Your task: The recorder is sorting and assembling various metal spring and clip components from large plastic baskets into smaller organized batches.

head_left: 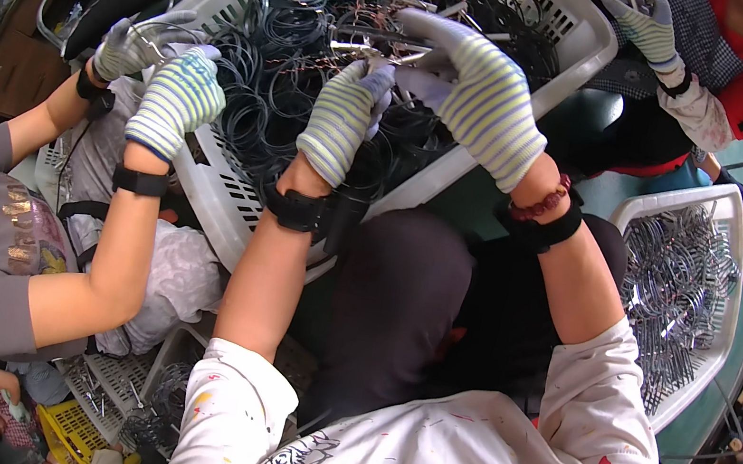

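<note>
Both my hands wear striped knit gloves with grey palms over a white slotted basket piled with coiled black cables. My left hand is closed, thumb and fingers pinched at a small silver piece whose kind I cannot make out. Just to its right, my right hand has its fingers pointing left, forefinger and thumb apart, close to bare copper ends and light metal bits on the pile. Whether its lower fingers touch the same silver piece is hidden.
At left, a co-worker's gloved hands work at the basket's edge. Another person's gloved hand shows at upper right. A white basket of thin metal pieces stands at right; a yellow crate sits lower left.
</note>
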